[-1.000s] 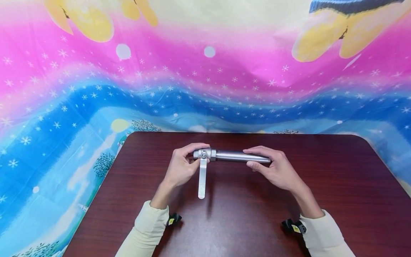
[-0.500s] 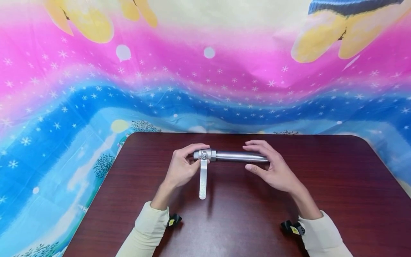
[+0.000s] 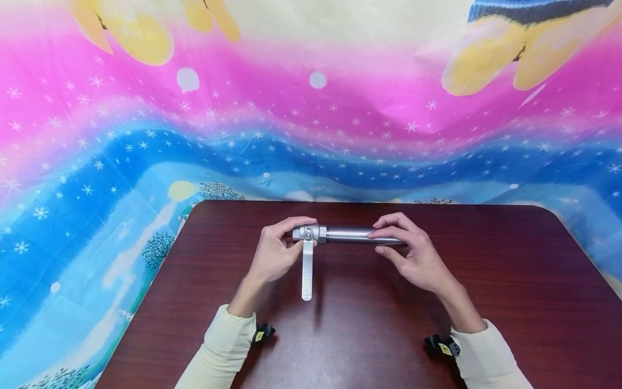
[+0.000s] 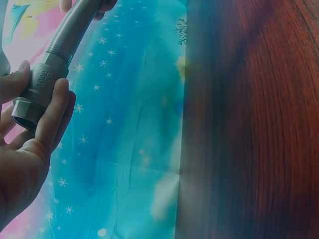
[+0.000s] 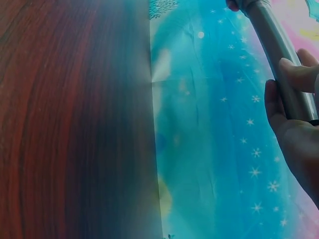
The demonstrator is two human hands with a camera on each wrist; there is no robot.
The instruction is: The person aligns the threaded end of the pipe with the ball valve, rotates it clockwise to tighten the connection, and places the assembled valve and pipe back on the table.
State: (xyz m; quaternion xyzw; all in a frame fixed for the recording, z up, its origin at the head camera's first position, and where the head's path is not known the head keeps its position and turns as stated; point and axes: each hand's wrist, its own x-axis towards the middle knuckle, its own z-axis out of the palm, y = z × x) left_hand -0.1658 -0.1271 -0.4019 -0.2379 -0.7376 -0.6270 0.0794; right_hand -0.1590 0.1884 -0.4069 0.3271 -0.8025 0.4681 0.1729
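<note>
A metal ball valve is joined to one end of a straight steel pipe, both held level over the table. My left hand grips the valve body, thumb on the near side and fingers on the far side. The valve's flat lever handle points toward me. In the left wrist view the valve's open threaded end faces the palm. Around the pipe's other end is my right hand, whose palm hides the tip. The right wrist view has the thumb and fingers against the pipe from opposite sides.
A dark red wooden table with rounded far corners lies below the hands. Behind it hangs a printed cloth with snowflakes in pink and blue. Small black devices sit at both sleeve cuffs.
The right hand's fingers lifted and spread off the pipe half a second ago, and now lie on it again in a changed position. The left hand and valve stay nearly still.
</note>
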